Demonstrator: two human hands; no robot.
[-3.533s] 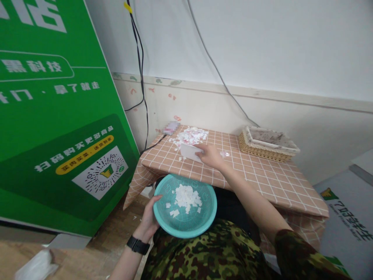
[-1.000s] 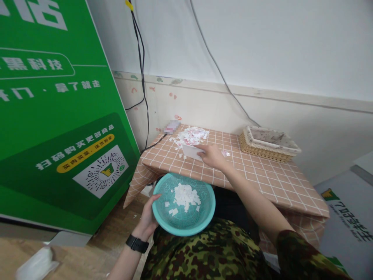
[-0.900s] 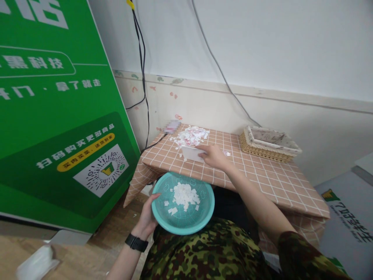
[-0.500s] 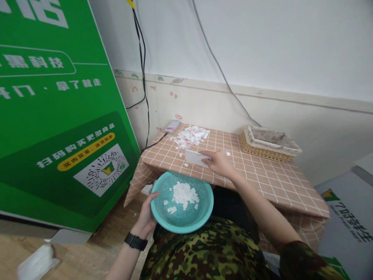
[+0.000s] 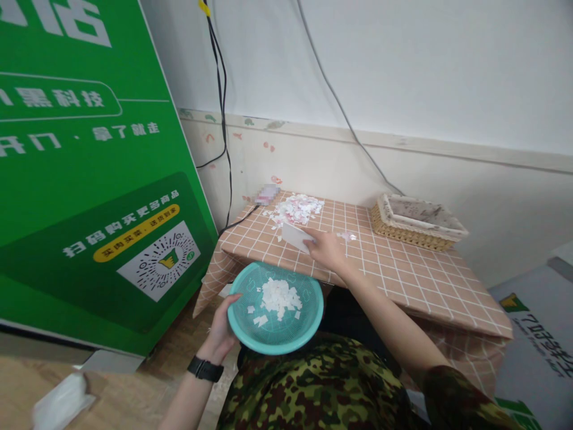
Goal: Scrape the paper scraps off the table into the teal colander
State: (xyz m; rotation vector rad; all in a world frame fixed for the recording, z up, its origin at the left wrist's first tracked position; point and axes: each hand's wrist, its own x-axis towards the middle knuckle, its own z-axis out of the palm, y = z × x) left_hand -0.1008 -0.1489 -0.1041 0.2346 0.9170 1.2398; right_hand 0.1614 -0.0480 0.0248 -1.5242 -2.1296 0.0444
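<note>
Left hand (image 5: 221, 325) is curled round the rim of the teal basin (image 5: 319, 301), thumb over the edge. It's holding the basin just below the front lip of the worktop (image 5: 403, 269), I'd guess so it sits right under that edge. White paper bits (image 5: 277, 295) lie in it. Right hand (image 5: 329, 251), fingers pressed together, pinches a tilted white card (image 5: 294, 236) just in front of the scrap pile (image 5: 298, 209). Checked peach cloth on top, wicker basket (image 5: 394, 230) far right, green panel (image 5: 89, 179) on the left, cables (image 5: 222, 119) down the white wall.
</note>
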